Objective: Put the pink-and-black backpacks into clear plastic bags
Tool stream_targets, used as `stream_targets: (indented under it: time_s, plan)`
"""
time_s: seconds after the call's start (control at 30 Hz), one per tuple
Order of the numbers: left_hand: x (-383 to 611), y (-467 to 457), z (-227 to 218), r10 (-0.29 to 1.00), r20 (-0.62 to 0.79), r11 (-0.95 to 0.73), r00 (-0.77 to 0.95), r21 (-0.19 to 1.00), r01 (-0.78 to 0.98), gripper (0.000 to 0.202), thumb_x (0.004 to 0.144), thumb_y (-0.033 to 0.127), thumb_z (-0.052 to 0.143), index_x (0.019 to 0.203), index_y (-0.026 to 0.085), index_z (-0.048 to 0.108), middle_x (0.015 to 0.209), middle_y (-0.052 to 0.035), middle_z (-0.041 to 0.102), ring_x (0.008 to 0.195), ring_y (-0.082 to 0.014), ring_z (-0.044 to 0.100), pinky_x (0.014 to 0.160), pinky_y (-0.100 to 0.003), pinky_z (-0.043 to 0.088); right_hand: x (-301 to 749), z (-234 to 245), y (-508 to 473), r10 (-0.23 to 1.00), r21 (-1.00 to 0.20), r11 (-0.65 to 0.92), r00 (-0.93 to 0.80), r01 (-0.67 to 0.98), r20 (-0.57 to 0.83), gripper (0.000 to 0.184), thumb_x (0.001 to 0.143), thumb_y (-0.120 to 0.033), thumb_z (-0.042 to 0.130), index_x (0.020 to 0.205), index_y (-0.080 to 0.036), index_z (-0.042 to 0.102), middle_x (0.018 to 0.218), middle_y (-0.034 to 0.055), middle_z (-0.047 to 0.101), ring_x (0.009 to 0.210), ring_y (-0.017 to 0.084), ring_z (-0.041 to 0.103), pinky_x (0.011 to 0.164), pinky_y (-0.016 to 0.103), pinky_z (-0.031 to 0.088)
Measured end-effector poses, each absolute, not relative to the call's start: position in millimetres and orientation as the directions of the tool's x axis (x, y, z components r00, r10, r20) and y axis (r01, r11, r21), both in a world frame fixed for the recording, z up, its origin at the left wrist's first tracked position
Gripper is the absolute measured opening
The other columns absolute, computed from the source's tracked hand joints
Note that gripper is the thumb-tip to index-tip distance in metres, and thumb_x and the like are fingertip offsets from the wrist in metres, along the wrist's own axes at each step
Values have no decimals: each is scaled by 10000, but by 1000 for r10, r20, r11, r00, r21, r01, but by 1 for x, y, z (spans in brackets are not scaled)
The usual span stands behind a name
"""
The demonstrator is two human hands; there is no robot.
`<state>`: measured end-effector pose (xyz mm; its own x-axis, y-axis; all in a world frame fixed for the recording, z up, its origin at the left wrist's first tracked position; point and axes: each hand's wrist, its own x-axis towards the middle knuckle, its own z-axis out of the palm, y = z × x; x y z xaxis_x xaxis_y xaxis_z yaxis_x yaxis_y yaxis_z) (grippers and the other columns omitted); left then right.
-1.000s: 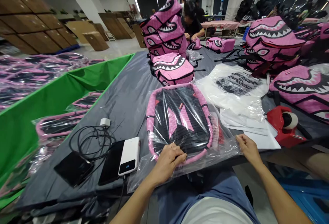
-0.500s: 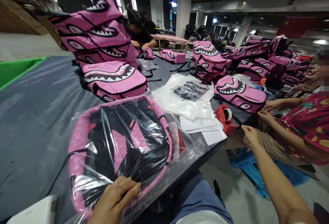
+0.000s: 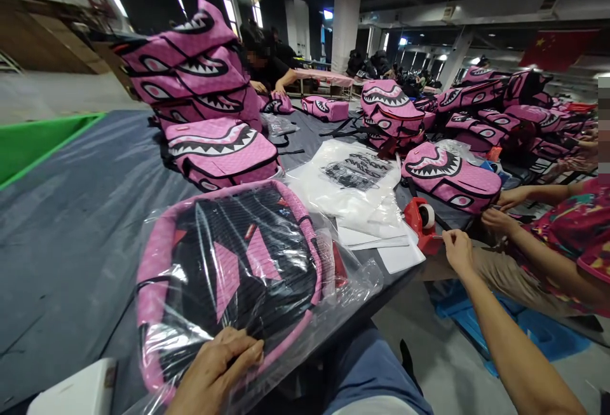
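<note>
A pink and black backpack in a clear plastic bag (image 3: 238, 269) lies on the grey table (image 3: 71, 224) in front of me. My left hand (image 3: 216, 367) rests on its near edge, fingers curled and pressed onto the plastic. My right hand (image 3: 456, 250) is stretched out to the right, beside a red tape dispenser (image 3: 422, 218) at the table's edge. Its fingers are bent together, and whatever they pinch is hidden.
Pink shark-mouth backpacks are stacked behind (image 3: 190, 72), with one lying flat (image 3: 222, 151). White printed bags (image 3: 355, 176) and paper sheets (image 3: 395, 253) lie to the right. A co-worker's hands (image 3: 498, 218) work on another backpack (image 3: 450, 176). A white power bank (image 3: 71, 396) sits near left.
My head has turned right, so the phones and cables have left the view. My right hand let go of the plastic bag's edge and moved over to the tape dispenser. The left hand stays on the bag.
</note>
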<state>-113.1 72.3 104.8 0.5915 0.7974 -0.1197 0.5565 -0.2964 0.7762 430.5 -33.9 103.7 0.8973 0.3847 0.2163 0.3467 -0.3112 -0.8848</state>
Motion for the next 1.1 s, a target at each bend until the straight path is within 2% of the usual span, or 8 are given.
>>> stream_targets:
  time_s: [0.17, 0.33, 0.47, 0.53, 0.63, 0.7, 0.93, 1.1]
  plan:
    - [-113, 74, 108, 797, -133, -284, 589, 778, 561, 669, 850, 793, 399, 571, 233, 636, 661, -46, 621, 724, -230, 570, 708, -342, 451, 388, 78, -47, 388, -968, -174, 916, 182, 103, 475, 807, -619, 671, 687, -244, 406, 568, -54, 445, 488, 114, 359, 470, 239, 313]
    - [-110, 67, 121, 809, -97, -304, 579, 775, 554, 541, 916, 601, 426, 592, 216, 623, 683, -49, 633, 758, -224, 556, 710, -344, 426, 329, 88, -19, 660, -999, -1, 751, -50, -38, 517, 876, -508, 668, 667, -240, 277, 575, -94, 258, 461, 84, 208, 392, 186, 252]
    - [-105, 64, 125, 818, -101, -300, 566, 766, 569, 451, 925, 486, 443, 636, 217, 660, 715, -42, 656, 813, -221, 559, 779, -357, 404, 264, 133, -9, 953, -967, 117, 300, -225, 45, 425, 965, -500, 587, 719, -244, 353, 611, -84, 225, 486, 106, 181, 387, 198, 230]
    - [-104, 66, 124, 820, -105, -300, 562, 759, 578, 430, 928, 447, 443, 640, 214, 661, 717, -40, 658, 832, -215, 553, 803, -356, 387, 232, 157, 0, 985, -985, 157, -59, -72, 161, 397, 988, -516, 564, 749, -237, 414, 617, -70, 313, 515, 111, 271, 448, 220, 287]
    - [-104, 67, 122, 820, -107, -305, 562, 750, 587, 406, 934, 404, 452, 638, 209, 651, 708, -32, 653, 843, -209, 543, 818, -355, 366, 187, 182, 28, 761, -864, 403, -634, 303, 133, 332, 984, -448, 610, 782, -202, 515, 709, -34, 485, 624, 112, 413, 581, 243, 333]
    - [-103, 66, 122, 825, -110, -299, 555, 748, 593, 390, 939, 384, 458, 648, 207, 649, 722, -26, 656, 856, -209, 542, 825, -355, 358, 163, 188, 52, 607, -696, 577, -795, 427, 16, 271, 972, -369, 640, 790, -191, 548, 729, -35, 519, 654, 112, 441, 606, 245, 307]
    - [-104, 64, 124, 822, -97, -319, 560, 738, 595, 403, 1005, 335, 424, 696, 205, 648, 814, -20, 690, 901, -208, 541, 853, -367, 354, 133, 177, 109, 668, -315, 625, -698, 714, -257, 236, 820, -258, 821, 841, -211, 591, 703, -59, 595, 642, 125, 519, 569, 251, 213]
    - [-106, 65, 117, 821, -81, -341, 565, 725, 598, 414, 1034, 332, 421, 712, 202, 648, 815, -16, 679, 898, -206, 534, 850, -370, 351, 150, 174, 92, 915, -306, 360, -397, 881, -68, 240, 860, -240, 772, 809, -206, 539, 648, -65, 558, 582, 118, 476, 561, 244, 235]
